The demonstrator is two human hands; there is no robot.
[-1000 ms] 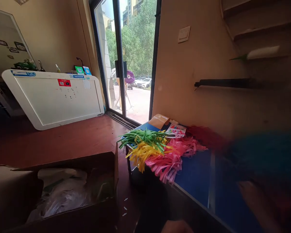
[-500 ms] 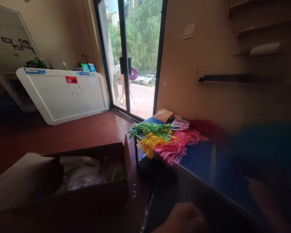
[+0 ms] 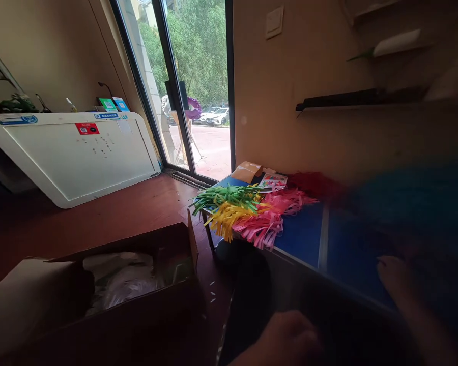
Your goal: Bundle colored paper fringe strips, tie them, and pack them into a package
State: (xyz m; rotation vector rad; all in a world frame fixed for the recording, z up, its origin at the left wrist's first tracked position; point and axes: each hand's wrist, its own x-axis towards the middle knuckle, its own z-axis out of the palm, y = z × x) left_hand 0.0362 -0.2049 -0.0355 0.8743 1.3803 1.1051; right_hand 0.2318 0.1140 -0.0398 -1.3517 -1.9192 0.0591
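Note:
My left hand (image 3: 286, 335) is at the bottom centre, by the near edge of the blue table (image 3: 303, 244). Its fingers are curled in, and shadow hides whatever may be in them. To its right, my right hand (image 3: 395, 277) is low over the tabletop; most of its fingers fade into darkness. At the table's far end lie tassels of paper-like strips: a green bundle (image 3: 229, 197), a yellow one (image 3: 227, 218) and a pink one (image 3: 261, 229). Behind them is a dark red bundle (image 3: 316, 185). A blurred blue mass (image 3: 416, 203) lies beyond my right hand.
An open cardboard box (image 3: 193, 244) with clear plastic (image 3: 127, 284) inside stands on the floor at left. A brown packet (image 3: 247, 172) and a printed card (image 3: 274, 180) lie by the wall. A glass door (image 3: 202, 76) and a white counter (image 3: 76, 157) stand behind.
The view has turned right and tilted slightly down, so the room shifts left. My right hand shows a little higher and further left. My left hand stays curled in nearly the same spot.

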